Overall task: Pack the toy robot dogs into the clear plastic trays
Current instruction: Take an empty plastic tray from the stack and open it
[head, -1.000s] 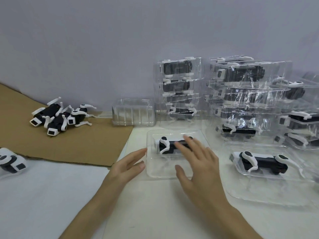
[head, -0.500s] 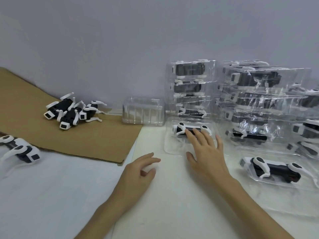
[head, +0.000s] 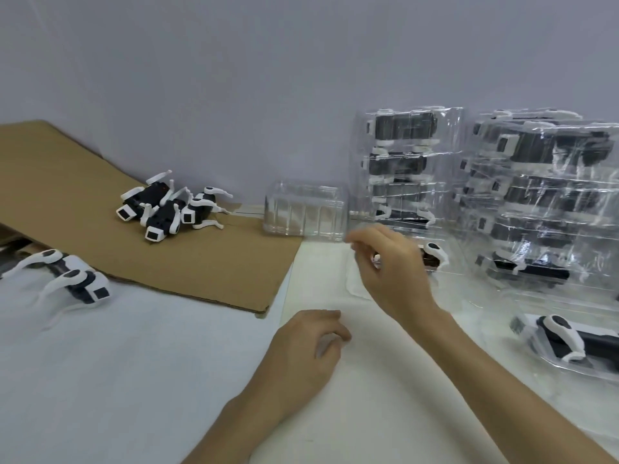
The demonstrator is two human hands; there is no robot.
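Observation:
A clear tray with a black-and-white toy dog (head: 433, 257) lies on the table in front of a tall stack of packed trays (head: 408, 169). My right hand (head: 392, 272) hovers just in front of that tray, fingers loosely bent toward the left, and hides most of the dog. My left hand (head: 308, 346) rests on the white table nearer to me, fingers loosely curled with nothing in them. Three loose dogs (head: 164, 209) lie in a heap on the cardboard. Another loose dog (head: 73, 279) lies at the far left. A pile of empty clear trays (head: 304, 212) stands by the wall.
A second, wider stack of packed trays (head: 549, 202) stands at the right. One more packed tray (head: 569, 343) lies in front of it. A brown cardboard sheet (head: 201, 262) covers the left back of the table. A grey wall closes the back.
My right hand has lifted off the dog in the tray and drawn back to the left. My left hand has curled its fingers on the table. The view has shifted left.

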